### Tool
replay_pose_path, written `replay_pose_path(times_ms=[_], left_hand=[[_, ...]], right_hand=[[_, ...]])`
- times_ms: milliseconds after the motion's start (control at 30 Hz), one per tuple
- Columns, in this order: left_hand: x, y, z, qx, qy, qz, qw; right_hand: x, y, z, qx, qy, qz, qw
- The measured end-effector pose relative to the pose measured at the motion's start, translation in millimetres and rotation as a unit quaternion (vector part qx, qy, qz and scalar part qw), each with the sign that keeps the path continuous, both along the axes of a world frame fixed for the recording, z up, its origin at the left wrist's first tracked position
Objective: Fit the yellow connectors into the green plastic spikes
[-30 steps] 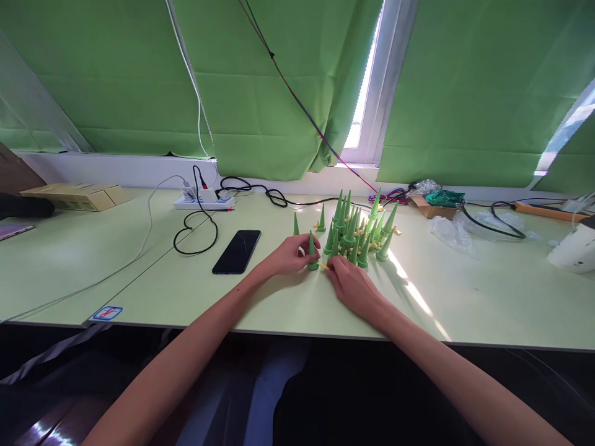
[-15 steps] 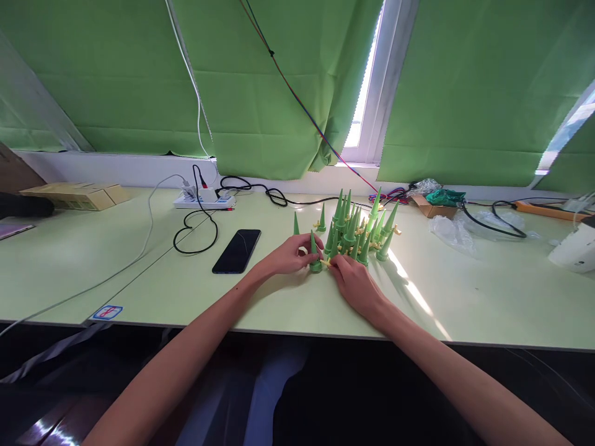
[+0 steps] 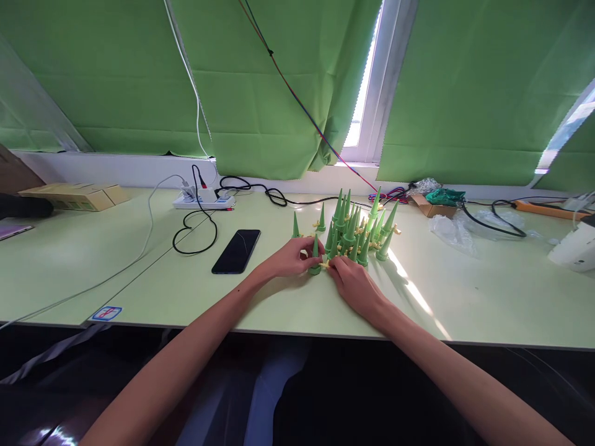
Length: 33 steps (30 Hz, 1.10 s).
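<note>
A pointed green plastic cone (image 3: 315, 253) stands upright at the near left of the group, and my left hand (image 3: 292, 256) is closed around it. At its right side is a small pale yellow valve piece (image 3: 325, 265), pinched by the fingers of my right hand (image 3: 349, 279). The yellow piece appears to touch the cone's base; whether it is joined cannot be seen. Just behind my hands stand several similar green cones (image 3: 349, 232) with yellow pieces at their bases. Two more cones stand apart at the left: one (image 3: 295, 225) behind my left hand, another (image 3: 321, 220) farther back.
A black phone (image 3: 236, 251) lies left of my arms. Behind it are a power strip (image 3: 204, 202) and looped black cable (image 3: 195, 253). To the right are a small cardboard box (image 3: 434, 208), clear plastic bags (image 3: 450, 234) and a white device (image 3: 575, 248). A flat carton (image 3: 77, 196) lies far left.
The held cone has moved slightly down and is a little more upright. My left hand has shifted slightly with it. My right hand is nearly where it was.
</note>
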<state>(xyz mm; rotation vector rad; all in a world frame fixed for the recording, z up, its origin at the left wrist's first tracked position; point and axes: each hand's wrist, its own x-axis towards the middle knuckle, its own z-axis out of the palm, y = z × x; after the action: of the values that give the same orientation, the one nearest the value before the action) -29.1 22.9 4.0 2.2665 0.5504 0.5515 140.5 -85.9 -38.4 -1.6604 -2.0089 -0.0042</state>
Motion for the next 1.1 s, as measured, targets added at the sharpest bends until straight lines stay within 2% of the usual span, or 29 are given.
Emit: replay_pose_path(times_ms=[733, 1100], left_hand=[[3, -5, -7.6, 0.024, 0.003, 0.001, 1.000], [7, -14, -10.3, 0.014, -0.024, -0.012, 1.000]], right_hand=[[6, 6, -13.0, 0.098, 0.064, 0.038, 0.992], [6, 5, -12.0, 0.125, 0.117, 0.019, 0.985]])
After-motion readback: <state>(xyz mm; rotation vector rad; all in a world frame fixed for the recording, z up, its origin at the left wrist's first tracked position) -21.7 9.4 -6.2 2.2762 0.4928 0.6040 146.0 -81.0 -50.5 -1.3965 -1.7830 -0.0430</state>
